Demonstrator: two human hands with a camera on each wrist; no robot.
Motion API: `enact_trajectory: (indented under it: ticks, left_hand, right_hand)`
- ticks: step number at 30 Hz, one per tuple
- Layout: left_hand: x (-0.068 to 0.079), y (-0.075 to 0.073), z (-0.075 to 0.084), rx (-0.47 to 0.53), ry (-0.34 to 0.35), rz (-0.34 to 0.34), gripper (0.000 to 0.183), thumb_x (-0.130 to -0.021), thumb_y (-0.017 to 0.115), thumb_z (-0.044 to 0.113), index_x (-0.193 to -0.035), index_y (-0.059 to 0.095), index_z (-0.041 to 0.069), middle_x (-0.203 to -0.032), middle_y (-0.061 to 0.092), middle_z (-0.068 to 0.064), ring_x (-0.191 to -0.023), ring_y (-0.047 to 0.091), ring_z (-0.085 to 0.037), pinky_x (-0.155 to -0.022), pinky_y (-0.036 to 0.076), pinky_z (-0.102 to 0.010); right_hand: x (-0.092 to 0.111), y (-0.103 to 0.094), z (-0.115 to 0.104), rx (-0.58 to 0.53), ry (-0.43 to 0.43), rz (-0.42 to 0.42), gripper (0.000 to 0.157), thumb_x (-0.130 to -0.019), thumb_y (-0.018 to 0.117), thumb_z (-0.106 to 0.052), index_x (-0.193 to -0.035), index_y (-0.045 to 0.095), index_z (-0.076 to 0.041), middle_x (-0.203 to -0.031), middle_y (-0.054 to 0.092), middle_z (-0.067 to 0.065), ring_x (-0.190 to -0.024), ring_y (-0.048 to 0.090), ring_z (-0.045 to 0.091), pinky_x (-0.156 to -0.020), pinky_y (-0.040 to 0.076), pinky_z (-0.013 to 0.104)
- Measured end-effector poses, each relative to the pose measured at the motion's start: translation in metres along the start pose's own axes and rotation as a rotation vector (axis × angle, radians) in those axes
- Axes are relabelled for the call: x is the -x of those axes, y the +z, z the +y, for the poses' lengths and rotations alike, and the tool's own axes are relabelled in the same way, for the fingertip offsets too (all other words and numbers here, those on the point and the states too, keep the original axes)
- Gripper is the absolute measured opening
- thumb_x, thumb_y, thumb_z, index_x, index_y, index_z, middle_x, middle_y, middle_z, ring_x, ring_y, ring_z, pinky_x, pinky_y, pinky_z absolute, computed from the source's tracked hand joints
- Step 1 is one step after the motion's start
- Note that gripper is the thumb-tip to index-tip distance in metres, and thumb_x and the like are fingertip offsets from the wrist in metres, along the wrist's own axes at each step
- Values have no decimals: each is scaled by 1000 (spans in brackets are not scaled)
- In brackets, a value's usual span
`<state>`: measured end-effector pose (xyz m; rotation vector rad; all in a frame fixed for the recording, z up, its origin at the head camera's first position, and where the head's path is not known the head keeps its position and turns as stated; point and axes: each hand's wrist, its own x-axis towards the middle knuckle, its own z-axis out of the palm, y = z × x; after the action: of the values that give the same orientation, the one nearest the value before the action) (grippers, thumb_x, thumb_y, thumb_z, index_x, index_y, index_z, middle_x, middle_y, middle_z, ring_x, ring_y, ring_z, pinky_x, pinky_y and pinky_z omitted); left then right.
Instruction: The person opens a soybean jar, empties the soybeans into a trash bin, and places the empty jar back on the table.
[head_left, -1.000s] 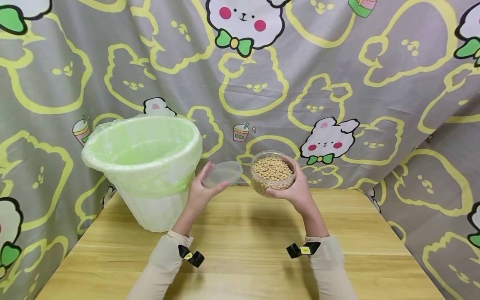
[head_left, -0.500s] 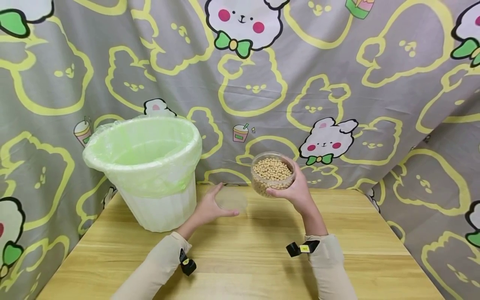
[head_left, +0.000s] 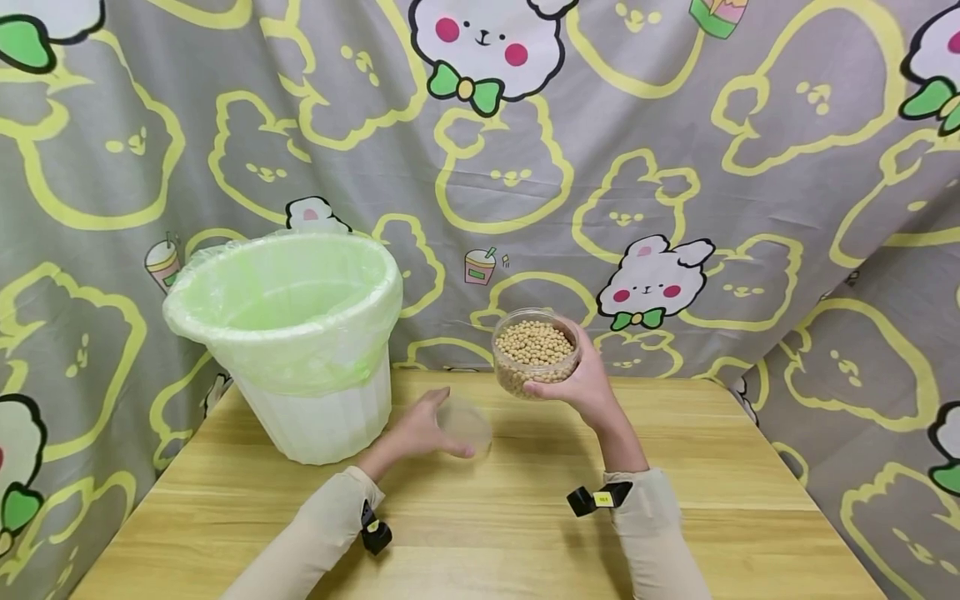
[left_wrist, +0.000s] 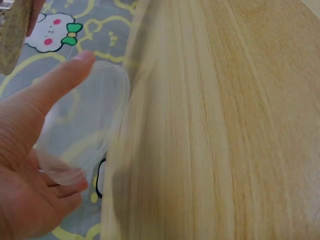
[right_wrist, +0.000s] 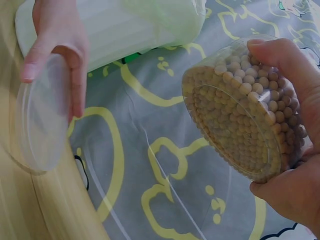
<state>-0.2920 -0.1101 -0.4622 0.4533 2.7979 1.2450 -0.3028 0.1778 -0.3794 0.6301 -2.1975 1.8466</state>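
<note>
My left hand [head_left: 415,429] grips the edge of a round, translucent plastic lid [head_left: 467,432], low over the table. In the left wrist view the lid [left_wrist: 92,117] sits between the thumb and the fingers. A clear, round plastic jar [head_left: 517,382] without a cover is held up by my right hand [head_left: 591,383], its thumb and fingers around the side. Round, pale tan beans [head_left: 534,342], apparently soybeans, fill it nearly to the rim. In the right wrist view the jar [right_wrist: 235,125] is tilted, apart from the lid [right_wrist: 45,115].
A white bin [head_left: 330,417] with a pale green plastic liner [head_left: 315,358] over its rim stands at the back left of the wooden table [head_left: 495,525]. Behind the table hangs a grey patterned curtain [head_left: 525,250]. Each sleeve carries a small black camera.
My left hand has lowered with the lid toward the table and turned it. The right hand, holding the jar of beans, has shifted slightly left. The bin stays put.
</note>
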Motion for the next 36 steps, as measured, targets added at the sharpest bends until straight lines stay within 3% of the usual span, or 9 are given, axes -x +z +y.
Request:
enact_trajectory:
  ticks: [6, 12, 19, 26, 29, 32, 36]
  left_hand:
    - [3, 0, -3, -102, -13, -74, 125, -56, 100, 38, -150, 35, -14, -152, 43, -33, -142, 43, -48, -118, 36, -54]
    - [4, 1, -5, -154, -30, -114, 126, -56, 100, 38, -151, 35, -13, -153, 43, -31, -142, 44, -45, -118, 38, -51]
    - [3, 3, -4, -227, -23, -123, 126, -58, 100, 40, -151, 34, -13, -153, 42, -32, -142, 44, -45, -116, 40, -53]
    - [4, 4, -4, -204, -18, -115, 125, -64, 97, 43, -153, 30, -14, -156, 37, -33, -145, 40, -47, -118, 36, -54]
    - [3, -1, 4, -155, 21, -43, 110, -76, 89, 43, -153, 32, -12, -157, 36, -33, -146, 38, -47, -119, 34, -56]
    - [4, -15, 25, -128, 106, 98, 87, -87, 80, 39, -150, 42, -7, -156, 41, -28, -144, 42, -46, -118, 36, -57]
    - [13, -46, 70, -137, 309, 348, 62, -91, 75, 31, -141, 56, 0, -150, 52, -19, -139, 50, -40, -114, 42, -56]
  right_hand:
    - [2, 1, -2, 13, -1, -2, 109, -62, 94, -1, -155, 38, -18, -151, 43, 10, -134, 46, 25, -103, 47, 22]
    - [0, 1, -2, 13, 9, -8, 110, -61, 95, -2, -154, 39, -21, -151, 44, 8, -135, 47, 25, -103, 47, 23]
    - [-1, 1, -2, 20, 24, -17, 109, -62, 95, -4, -154, 38, -20, -151, 44, 8, -135, 47, 26, -103, 48, 24]
    - [1, 2, -2, 21, 32, -19, 109, -62, 95, -4, -154, 38, -18, -150, 44, 10, -134, 47, 26, -103, 48, 25]
    - [2, 1, 0, 24, 38, -19, 109, -62, 95, -5, -154, 38, -19, -150, 44, 9, -134, 47, 26, -102, 48, 24]
    - [2, 1, 0, 23, 39, -21, 109, -63, 95, -5, -154, 38, -19, -151, 43, 9, -135, 47, 27, -103, 48, 24]
    - [2, 1, -1, 20, 37, -22, 109, -63, 95, -5, -154, 38, -20, -152, 43, 8, -135, 47, 26, -104, 47, 24]
